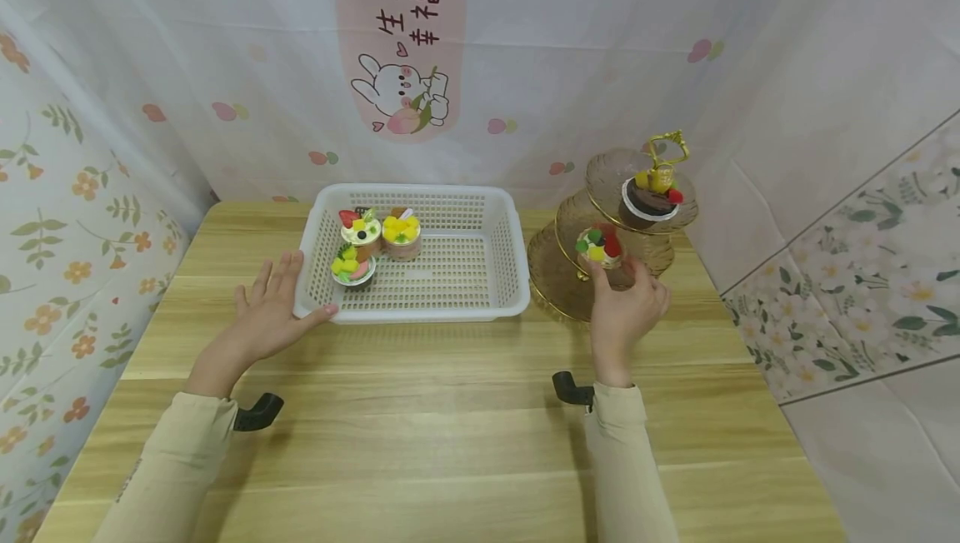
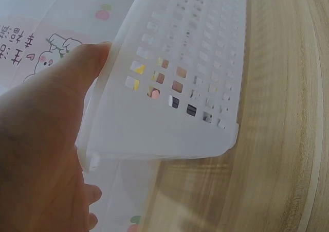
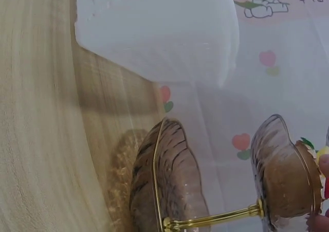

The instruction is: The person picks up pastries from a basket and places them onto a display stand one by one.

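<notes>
My left hand [image 1: 262, 310] rests on the near left corner of a white plastic basket [image 1: 427, 313], fingers spread and thumb along the rim. The thumb [image 2: 95, 54] also shows on the rim in the left wrist view. Inside, at the left, several toy cupcakes [image 1: 360, 231] with fruit toppings stand together. At the right, my right hand [image 1: 628, 310] pinches a fruit-topped cupcake [image 1: 600, 245] on the middle tier of a tiered cake stand [image 1: 551, 276]. In the right wrist view, this cupcake's brown side [image 3: 290, 185] shows through the clear tier; only fingertips are visible at the edge.
A chocolate cupcake [image 1: 647, 200] sits on the stand's top tier, beside the gold handle [image 1: 667, 147]. The stand is close to the basket's right end. A printed curtain [image 1: 285, 93] hangs behind the wooden table [image 1: 450, 426], with panels at both sides.
</notes>
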`<action>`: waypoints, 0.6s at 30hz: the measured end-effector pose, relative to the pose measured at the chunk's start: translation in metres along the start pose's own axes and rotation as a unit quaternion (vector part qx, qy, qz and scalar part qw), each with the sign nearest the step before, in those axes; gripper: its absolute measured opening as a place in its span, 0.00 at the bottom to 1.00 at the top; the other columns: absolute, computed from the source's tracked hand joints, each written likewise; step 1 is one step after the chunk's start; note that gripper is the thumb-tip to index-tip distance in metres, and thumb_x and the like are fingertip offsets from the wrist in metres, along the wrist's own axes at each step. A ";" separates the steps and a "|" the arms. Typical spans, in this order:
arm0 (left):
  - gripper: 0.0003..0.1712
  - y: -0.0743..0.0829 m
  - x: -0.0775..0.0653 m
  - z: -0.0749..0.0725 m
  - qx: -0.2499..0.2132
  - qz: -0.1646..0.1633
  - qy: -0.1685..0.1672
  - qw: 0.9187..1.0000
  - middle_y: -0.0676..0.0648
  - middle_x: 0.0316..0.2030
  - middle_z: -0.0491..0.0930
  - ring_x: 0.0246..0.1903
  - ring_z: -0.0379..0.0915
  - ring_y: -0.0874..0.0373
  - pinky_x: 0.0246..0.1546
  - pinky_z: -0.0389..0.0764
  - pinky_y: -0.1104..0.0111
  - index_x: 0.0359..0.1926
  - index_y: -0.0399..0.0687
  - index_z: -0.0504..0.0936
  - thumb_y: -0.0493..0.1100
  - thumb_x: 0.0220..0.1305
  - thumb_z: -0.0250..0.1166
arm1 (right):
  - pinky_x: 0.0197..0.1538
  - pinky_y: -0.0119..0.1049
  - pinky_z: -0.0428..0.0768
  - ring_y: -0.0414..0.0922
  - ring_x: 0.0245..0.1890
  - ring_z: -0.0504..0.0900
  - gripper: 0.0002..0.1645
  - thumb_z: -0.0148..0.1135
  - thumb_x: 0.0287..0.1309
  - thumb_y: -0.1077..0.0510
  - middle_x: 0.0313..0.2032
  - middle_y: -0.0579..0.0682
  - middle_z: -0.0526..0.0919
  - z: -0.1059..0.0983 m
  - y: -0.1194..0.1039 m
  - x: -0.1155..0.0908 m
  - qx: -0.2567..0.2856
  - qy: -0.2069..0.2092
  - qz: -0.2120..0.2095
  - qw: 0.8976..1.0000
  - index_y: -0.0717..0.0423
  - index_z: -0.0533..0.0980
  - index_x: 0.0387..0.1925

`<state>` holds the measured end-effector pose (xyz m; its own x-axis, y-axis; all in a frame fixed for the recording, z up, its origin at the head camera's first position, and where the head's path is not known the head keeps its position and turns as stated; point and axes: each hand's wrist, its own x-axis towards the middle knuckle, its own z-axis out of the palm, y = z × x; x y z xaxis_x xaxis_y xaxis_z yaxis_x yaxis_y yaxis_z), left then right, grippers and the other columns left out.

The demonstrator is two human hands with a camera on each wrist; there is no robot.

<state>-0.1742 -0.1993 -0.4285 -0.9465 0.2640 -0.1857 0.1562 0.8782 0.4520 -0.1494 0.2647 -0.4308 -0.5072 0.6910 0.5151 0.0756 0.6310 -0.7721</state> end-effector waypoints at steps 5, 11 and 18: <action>0.63 -0.001 0.000 0.000 -0.003 0.000 -0.001 1.000 0.34 0.78 0.25 0.75 0.16 0.29 0.61 0.27 0.22 0.78 0.46 0.25 0.75 0.65 0.51 | 0.65 0.51 0.61 0.59 0.44 0.74 0.28 0.80 0.43 0.48 0.40 0.60 0.88 -0.001 0.000 -0.002 -0.002 0.005 -0.002 1.000 0.63 0.84 0.43; 0.62 -0.001 -0.001 0.001 -0.007 0.001 0.003 1.000 0.33 0.78 0.26 0.75 0.16 0.29 0.62 0.28 0.22 0.78 0.46 0.26 0.74 0.65 0.51 | 0.60 0.54 0.62 0.60 0.44 0.73 0.26 0.79 0.45 0.48 0.37 0.61 0.87 0.000 -0.003 -0.004 -0.006 -0.003 0.001 1.000 0.62 0.84 0.42; 0.62 -0.001 0.000 0.000 -0.008 0.004 0.010 1.000 0.32 0.78 0.29 0.76 0.18 0.28 0.62 0.29 0.22 0.78 0.45 0.27 0.74 0.65 0.51 | 0.55 0.53 0.63 0.60 0.41 0.70 0.25 0.80 0.45 0.49 0.36 0.61 0.87 0.002 -0.006 -0.005 -0.021 0.016 -0.022 0.999 0.63 0.84 0.39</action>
<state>-0.1744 -0.2001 -0.4295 -0.9507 0.2622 -0.1656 0.1587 0.8702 0.4664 -0.1493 0.2573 -0.4294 -0.4825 0.6732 0.5604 0.0904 0.6746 -0.7326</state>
